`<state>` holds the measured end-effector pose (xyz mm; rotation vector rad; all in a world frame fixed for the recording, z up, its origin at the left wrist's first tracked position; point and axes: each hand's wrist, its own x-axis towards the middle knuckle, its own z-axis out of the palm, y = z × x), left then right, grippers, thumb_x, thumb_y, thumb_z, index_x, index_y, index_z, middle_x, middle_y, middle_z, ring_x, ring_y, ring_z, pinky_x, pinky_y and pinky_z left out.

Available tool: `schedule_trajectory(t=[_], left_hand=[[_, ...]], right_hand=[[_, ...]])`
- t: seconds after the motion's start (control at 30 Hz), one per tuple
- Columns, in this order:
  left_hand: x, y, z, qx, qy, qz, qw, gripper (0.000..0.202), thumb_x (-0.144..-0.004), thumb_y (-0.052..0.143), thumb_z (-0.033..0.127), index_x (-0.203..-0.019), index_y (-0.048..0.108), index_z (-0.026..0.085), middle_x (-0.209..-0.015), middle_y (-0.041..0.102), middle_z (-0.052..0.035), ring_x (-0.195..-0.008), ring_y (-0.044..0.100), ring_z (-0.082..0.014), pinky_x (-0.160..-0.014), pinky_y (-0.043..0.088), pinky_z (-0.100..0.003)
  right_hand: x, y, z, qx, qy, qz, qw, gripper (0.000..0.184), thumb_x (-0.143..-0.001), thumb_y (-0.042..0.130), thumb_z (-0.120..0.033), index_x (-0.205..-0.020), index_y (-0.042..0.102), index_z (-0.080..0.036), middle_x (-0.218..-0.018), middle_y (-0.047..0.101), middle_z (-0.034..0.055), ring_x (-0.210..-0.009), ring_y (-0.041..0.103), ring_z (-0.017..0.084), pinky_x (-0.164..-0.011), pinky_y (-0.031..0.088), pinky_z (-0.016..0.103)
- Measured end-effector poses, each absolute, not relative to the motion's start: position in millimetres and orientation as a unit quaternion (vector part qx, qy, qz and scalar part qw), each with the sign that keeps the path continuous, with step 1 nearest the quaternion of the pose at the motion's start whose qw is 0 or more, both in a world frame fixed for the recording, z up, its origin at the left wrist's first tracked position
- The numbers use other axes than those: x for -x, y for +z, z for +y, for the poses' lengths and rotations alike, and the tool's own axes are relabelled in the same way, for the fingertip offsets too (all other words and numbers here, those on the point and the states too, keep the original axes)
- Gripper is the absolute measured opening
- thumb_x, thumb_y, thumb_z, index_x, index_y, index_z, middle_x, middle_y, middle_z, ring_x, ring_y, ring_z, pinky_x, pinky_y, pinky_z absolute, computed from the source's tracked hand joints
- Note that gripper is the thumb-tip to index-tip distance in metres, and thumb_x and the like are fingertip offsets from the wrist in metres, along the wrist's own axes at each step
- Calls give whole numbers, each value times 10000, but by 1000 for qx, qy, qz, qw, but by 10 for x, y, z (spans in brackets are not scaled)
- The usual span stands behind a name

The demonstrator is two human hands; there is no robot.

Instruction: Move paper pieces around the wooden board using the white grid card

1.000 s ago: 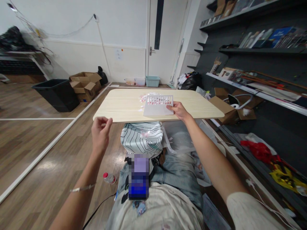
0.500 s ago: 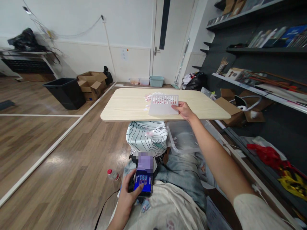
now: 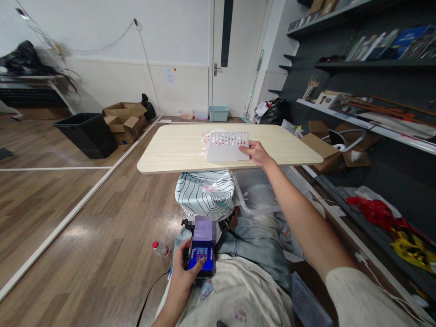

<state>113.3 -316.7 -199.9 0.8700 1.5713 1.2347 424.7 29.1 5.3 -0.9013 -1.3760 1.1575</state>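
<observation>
In my left hand [image 3: 184,268] is a smartphone [image 3: 201,254] with a lit screen, held over my lap, the thumb resting on the display. My right hand [image 3: 259,154] pinches the right edge of a white card [image 3: 226,153], thumb on its front. Along the card's upper part runs a row of slots with small red-and-white pieces in them; what they are is too small to tell. The card is held over a pale wooden table [image 3: 170,152]. Small pink and white scraps [image 3: 205,137] lie on the tabletop behind and left of the card.
A stool with a patterned cover [image 3: 204,193] and a clear plastic bin [image 3: 254,195] stand under the table's near edge. On the floor to my left are a red-capped bottle [image 3: 161,248], a black trash bin [image 3: 86,136] and cardboard boxes [image 3: 126,120]. Shelves [image 3: 361,63] line the right wall.
The view has shifted slightly to the right. My left thumb has moved a little up the phone screen. My right hand keeps the card in about the same place over the table.
</observation>
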Motion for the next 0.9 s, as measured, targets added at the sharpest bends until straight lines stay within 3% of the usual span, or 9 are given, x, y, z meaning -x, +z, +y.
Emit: schedule_trajectory(t=[0.17,0.6,0.9], left_hand=[[-1120,-2028,-3161,-353,503,635,469,742,-660,938,614,-1290,738,277,-1332,770,-123,-1247,782,-385,-1073,643,-474],[-1129,-2098,-3177,-384,506,627,451,878,-656,970,687,-1378,709,261,-1322,741,-124,-1228,765,-378,-1083,634,-510],[-1114,-2102,-3137,-361,499,636,465,819,-660,931,730,-1325,728,296,-1311,763,-111,-1271,762,-407,-1072,640,-518]], right_hand=[[-4266,36,301,380,487,-581,531,594,-454,1148,-522,-893,891,-217,-965,895,75,-948,825,298,-900,658,412],[-4264,24,317,373,490,-581,532,608,-438,1149,-541,-893,896,-229,-961,896,64,-934,814,289,-907,651,419],[-4244,54,289,370,498,-571,537,640,-369,1155,-572,-845,896,-231,-927,894,43,-821,781,239,-886,645,402]])
